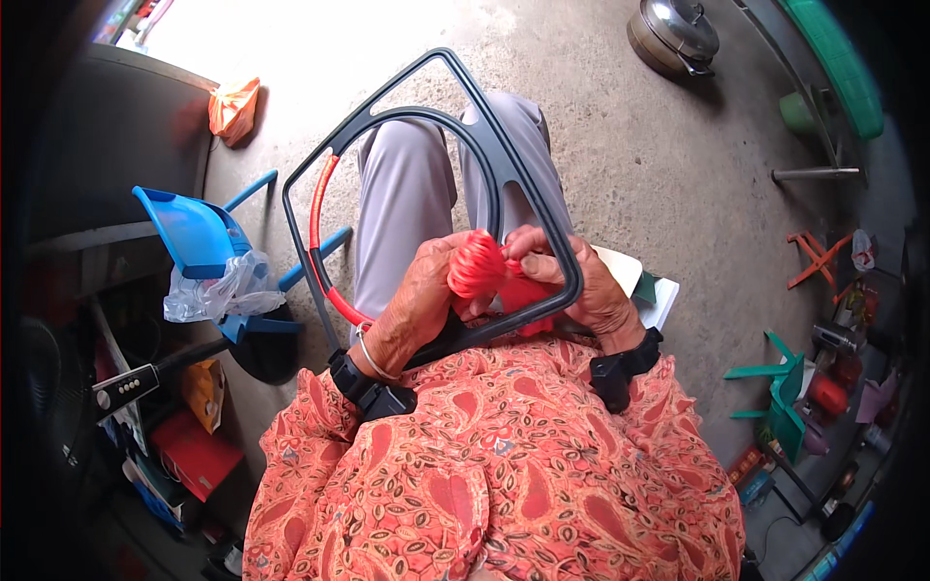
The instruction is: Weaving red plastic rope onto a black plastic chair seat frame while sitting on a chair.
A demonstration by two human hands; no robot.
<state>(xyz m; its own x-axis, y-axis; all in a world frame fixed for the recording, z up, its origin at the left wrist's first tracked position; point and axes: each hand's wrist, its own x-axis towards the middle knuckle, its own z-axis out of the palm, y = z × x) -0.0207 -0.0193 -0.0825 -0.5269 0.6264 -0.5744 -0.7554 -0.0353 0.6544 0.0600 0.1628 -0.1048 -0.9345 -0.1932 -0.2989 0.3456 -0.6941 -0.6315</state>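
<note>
A dark grey plastic frame (491, 116) with a round ring inside it rests across my lap, over grey trousers. Red cord (316, 218) is wound closely around the left part of the ring, with a dark gap lower down. In my left hand (421, 281) is a bundle of red cord (475, 266), fingers closed around it beside the ring. My right hand (596, 295) reaches around the frame's right corner, its thumb and fingers pinching red cord next to the bundle. More red material lies below the fingers, partly hidden by the frame.
On the left stand a blue plastic chair (184, 228) with a clear plastic bag (228, 286) and a dark cabinet (116, 126). An orange bag (234, 109) lies beyond. A lidded metal pot (673, 39) sits far right on the concrete floor; a green stool (787, 397) lies nearer.
</note>
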